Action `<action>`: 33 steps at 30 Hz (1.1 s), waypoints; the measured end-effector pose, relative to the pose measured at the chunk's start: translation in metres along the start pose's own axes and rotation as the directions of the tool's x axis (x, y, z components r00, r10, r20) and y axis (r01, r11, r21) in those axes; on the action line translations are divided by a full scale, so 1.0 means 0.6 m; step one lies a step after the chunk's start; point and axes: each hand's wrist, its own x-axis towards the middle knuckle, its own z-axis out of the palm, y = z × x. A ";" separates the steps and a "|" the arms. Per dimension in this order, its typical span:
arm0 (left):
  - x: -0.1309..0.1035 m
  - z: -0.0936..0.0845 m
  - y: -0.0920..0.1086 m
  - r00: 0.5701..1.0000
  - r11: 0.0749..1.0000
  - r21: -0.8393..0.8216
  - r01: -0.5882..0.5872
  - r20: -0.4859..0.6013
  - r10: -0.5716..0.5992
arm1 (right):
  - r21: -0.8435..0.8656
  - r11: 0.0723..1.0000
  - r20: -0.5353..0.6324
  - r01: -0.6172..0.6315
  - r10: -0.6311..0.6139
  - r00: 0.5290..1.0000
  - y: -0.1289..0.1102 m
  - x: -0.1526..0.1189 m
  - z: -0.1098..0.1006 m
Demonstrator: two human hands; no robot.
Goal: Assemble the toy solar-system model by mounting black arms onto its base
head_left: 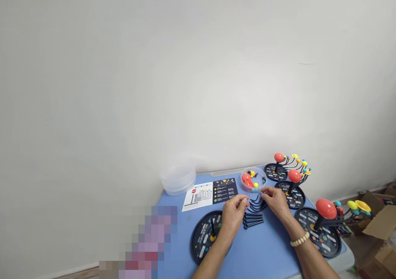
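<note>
My left hand hovers over the right side of a round black base, its thumb and fingertips pinched together. What it pinches, if anything, is too small to make out. My right hand is also closed in a pinch, beside the curved black rods and just below a clear round tub; its fingertips' contents cannot be made out. Straight black rods lie in a row between my hands. The base carries a short upright black post with a yellow collar.
The tub holds red half-shells and small coloured parts. A printed instruction sheet lies behind the base, near stacked clear tubs. Three assembled planet models line the blue table's right side. Cardboard boxes stand beyond it.
</note>
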 end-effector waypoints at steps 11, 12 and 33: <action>0.002 -0.001 -0.001 1.000 1.000 0.023 0.002 -0.007 -0.001 | -0.114 0.993 0.036 0.035 -0.031 0.999 -0.010 -0.008 -0.005; 0.002 -0.001 -0.001 1.000 1.000 0.025 0.002 -0.006 -0.002 | -0.119 0.992 0.037 0.036 -0.031 0.999 -0.011 -0.008 -0.005; 0.001 0.000 0.001 1.000 1.000 0.020 0.002 0.000 -0.002 | -0.155 0.987 0.026 0.046 -0.042 0.999 -0.012 -0.011 -0.006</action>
